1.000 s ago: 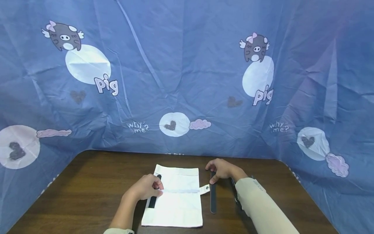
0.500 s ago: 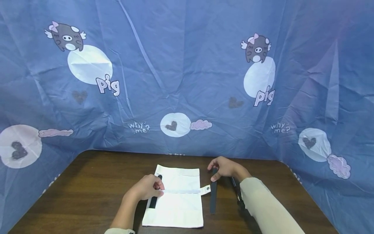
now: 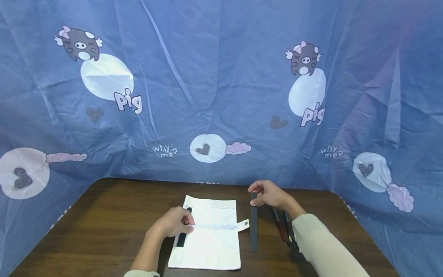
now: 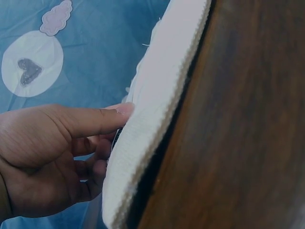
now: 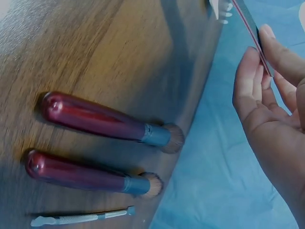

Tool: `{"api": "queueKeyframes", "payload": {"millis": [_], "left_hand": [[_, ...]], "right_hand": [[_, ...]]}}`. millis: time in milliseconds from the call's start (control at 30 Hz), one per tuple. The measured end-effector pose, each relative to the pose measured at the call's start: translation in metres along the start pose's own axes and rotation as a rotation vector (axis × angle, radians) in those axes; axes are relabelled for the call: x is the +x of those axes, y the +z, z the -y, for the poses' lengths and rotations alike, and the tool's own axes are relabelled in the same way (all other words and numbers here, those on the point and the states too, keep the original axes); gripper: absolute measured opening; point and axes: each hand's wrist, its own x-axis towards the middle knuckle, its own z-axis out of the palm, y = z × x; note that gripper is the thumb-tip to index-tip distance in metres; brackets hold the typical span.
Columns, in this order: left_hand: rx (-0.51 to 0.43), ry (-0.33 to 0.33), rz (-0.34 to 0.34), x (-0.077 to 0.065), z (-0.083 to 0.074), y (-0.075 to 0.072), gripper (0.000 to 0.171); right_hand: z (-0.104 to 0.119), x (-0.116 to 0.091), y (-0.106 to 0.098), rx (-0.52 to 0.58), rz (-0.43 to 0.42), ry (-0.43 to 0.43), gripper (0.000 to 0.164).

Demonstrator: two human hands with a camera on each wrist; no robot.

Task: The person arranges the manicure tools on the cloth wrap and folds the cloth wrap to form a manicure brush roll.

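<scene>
In the head view, an unfolded white cloth roll (image 3: 207,250) with a snap tab lies on the table. My left hand (image 3: 175,222) pinches its middle band at the left side, thumb and fingertips close together. Under that hand a flat black strip (image 3: 181,239) runs along the roll's left side, its middle hidden by the fingers. My right hand (image 3: 271,195) holds a dark grey nail file (image 3: 254,231) by its far end, between thumb and fingers. The file points toward me, just right of the snap tab. In the right wrist view its thin edge (image 5: 250,28) shows a pink core.
Right of the file, beneath the right forearm, lie two makeup brushes with dark red handles (image 5: 90,114) and a thin metal tool (image 5: 86,217). A blue printed curtain (image 3: 214,96) hangs behind the brown wooden table (image 3: 114,215).
My right hand has moved away from me and slightly right, raising the far end of the nail file. More of the brushes now shows. The left hand stays in place.
</scene>
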Motion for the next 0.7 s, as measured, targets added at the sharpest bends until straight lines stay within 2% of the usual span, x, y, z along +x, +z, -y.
{"api": "queueKeyframes", "payload": {"millis": [233,400,533,700], "left_hand": [[0.004,0.005,0.003,-0.001,-0.002,0.0,0.016],[0.009,0.013,-0.006,-0.001,-0.003,0.0,0.016],[0.01,0.011,-0.013,-0.001,-0.003,0.0,0.016],[0.012,0.012,-0.022,-0.001,-0.004,0.001,0.016]], "right_hand": [[0.008,-0.006,-0.003,0.052,-0.035,-0.02,0.023],[0.017,-0.007,-0.007,0.026,-0.073,-0.031,0.019],[0.026,-0.006,-0.009,-0.003,-0.096,-0.075,0.02],[0.042,-0.002,-0.005,0.06,-0.114,-0.116,0.023]]}}
